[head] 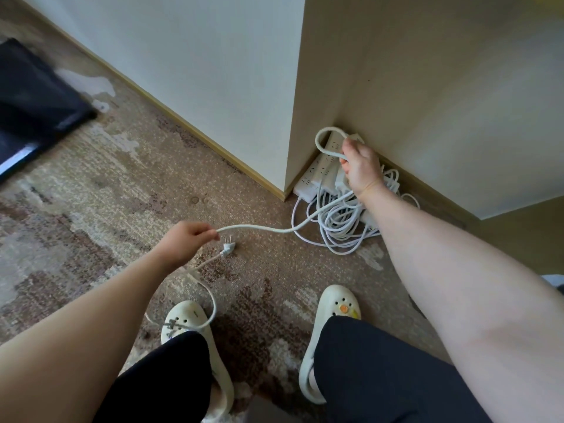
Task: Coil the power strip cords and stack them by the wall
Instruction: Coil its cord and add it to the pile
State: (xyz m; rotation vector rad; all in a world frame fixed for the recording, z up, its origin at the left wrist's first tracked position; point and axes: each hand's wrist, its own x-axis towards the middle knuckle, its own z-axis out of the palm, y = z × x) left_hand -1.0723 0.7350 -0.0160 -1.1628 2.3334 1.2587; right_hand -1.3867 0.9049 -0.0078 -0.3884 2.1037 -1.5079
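Cord (259, 230) stretched between hands, right hand (361, 166) raised

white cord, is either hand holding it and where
Both. The right hand grips a loop of the white cord near the power strips; the left hand pinches it near the plug.

white cord (259, 229) and white plug (228, 247); white power strips (317, 175) with tangled white cords (338, 227). carpet (106, 190) mottled beige, tan and brown, finely speckled. walls (195, 62) off-white, baseboard (213, 148) yellowish tan. clogs (335, 303) cream, one with an orange charm; trousers (381, 370) black. dark navy object (33, 96) at upper left.
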